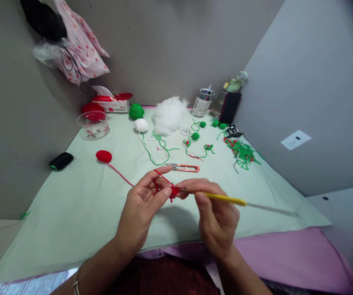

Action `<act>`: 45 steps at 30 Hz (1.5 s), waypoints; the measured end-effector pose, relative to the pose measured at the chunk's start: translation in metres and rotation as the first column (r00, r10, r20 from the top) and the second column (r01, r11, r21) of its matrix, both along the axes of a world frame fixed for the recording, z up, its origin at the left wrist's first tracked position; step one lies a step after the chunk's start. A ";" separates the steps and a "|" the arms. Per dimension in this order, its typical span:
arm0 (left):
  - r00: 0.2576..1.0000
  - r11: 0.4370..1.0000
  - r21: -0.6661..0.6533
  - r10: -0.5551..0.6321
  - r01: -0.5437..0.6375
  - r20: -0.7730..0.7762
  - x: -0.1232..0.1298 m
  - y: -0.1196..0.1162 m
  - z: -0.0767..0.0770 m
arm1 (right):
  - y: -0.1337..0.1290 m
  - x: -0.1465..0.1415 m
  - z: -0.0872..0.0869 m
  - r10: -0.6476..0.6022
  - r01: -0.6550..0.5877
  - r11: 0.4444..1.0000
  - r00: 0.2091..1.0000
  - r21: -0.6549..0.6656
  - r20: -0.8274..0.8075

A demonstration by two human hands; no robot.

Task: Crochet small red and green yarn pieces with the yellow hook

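Between thumb and fingers, my left hand (142,205) pinches a small red crochet piece (174,191). Red yarn (119,174) runs over its raised index finger and back to a red yarn ball (104,156) on the left of the table. My right hand (216,213) grips a crochet hook with a yellow handle (225,198); its tip meets the red piece, and the long metal end points right. Just beyond the fingers lie thread snips (184,168) with orange handles. The exact stitch at the hook's tip is too small to make out.
White stuffing (170,114), a green yarn ball (136,111) and a white yarn ball (141,125) sit at the back. A clear plastic tub (93,131) and black thread spool (61,161) stand left. Tangled yarn scraps (242,153), a phone (230,107) and a bottle (219,104) are right.
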State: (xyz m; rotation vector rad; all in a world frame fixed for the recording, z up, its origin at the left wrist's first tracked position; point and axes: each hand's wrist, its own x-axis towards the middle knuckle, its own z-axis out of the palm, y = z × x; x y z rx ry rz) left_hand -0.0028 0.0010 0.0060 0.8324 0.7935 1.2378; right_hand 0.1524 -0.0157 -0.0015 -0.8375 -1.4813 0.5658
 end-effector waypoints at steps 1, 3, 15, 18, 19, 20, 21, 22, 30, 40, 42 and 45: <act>1.000 1.000 0.008 0.006 -0.006 0.002 0.001 -0.001 -0.001 | -0.001 0.000 -0.003 -0.060 0.050 0.995 0.990 0.081 0.131; 0.999 1.000 -0.029 0.000 0.002 0.053 0.004 -0.002 -0.001 | -0.001 -0.001 -0.009 -0.211 0.122 0.958 0.911 0.258 0.355; 0.988 0.986 -0.107 -0.118 0.129 0.101 0.003 0.003 0.004 | 0.011 -0.003 -0.001 -0.027 0.025 1.000 0.990 -0.016 -0.137; 0.993 0.994 -0.025 -0.110 0.109 -0.049 0.001 0.003 0.000 | 0.014 -0.006 -0.002 -0.019 0.013 0.999 0.987 -0.041 -0.159; 0.991 0.995 -0.002 -0.102 0.102 -0.087 0.001 0.004 0.001 | 0.013 -0.007 -0.001 -0.011 0.000 0.998 0.984 -0.059 -0.178; 0.988 0.994 0.024 -0.102 0.105 -0.120 0.002 0.004 0.004 | 0.012 -0.006 0.000 0.003 -0.018 0.997 0.981 -0.077 -0.196; 0.984 0.992 0.055 -0.102 0.111 -0.145 0.004 0.005 0.010 | 0.010 -0.005 0.003 0.018 -0.038 0.995 0.976 -0.090 -0.215; 0.980 0.987 0.094 -0.112 0.129 -0.166 0.007 0.006 0.019 | 0.007 -0.002 0.007 0.029 -0.052 0.994 0.970 -0.092 -0.240; 0.937 0.858 0.378 -0.329 0.348 -0.116 0.038 -0.002 0.082 | -0.024 0.022 0.043 -0.205 0.245 0.967 0.910 0.068 -0.360; 0.981 0.982 -0.091 -0.152 0.163 0.119 0.023 0.002 0.010 | -0.004 0.002 -0.009 -0.239 0.227 0.967 0.965 0.117 0.103; 0.972 0.967 -0.177 -0.150 0.183 0.181 0.019 0.001 0.010 | -0.003 -0.005 -0.016 -0.357 0.316 0.919 0.920 0.235 0.161; 0.947 0.937 -0.250 -0.174 0.243 0.269 0.013 0.000 0.009 | -0.003 -0.010 -0.017 -0.359 0.325 0.917 0.925 0.232 0.123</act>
